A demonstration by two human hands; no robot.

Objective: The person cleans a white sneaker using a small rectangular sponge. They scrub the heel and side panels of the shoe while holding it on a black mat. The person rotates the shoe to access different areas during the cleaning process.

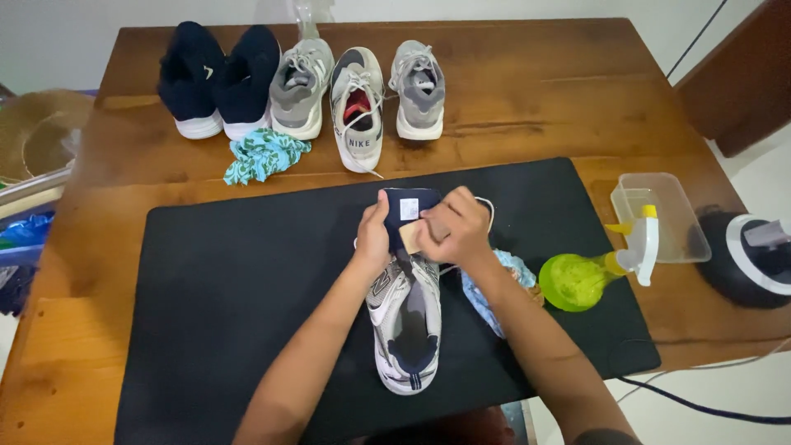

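Gripping the grey sneaker's (405, 317) pulled-up tongue, left hand (374, 233) steadies while right hand (456, 227) clutches a tan brush (411, 238) (cleaning seemingly underway), five shoes (300, 86) waiting.

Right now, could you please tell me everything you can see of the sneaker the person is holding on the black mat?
The grey and white sneaker lies on the black mat, toe toward the person, with dark navy patches and stripes at the toe. Its dark navy tongue, bearing a small white label, is pulled up by the left hand. The right hand presses a small tan pad against the tongue. A white lace loops out behind the right hand. A blue patterned cloth lies beside it.
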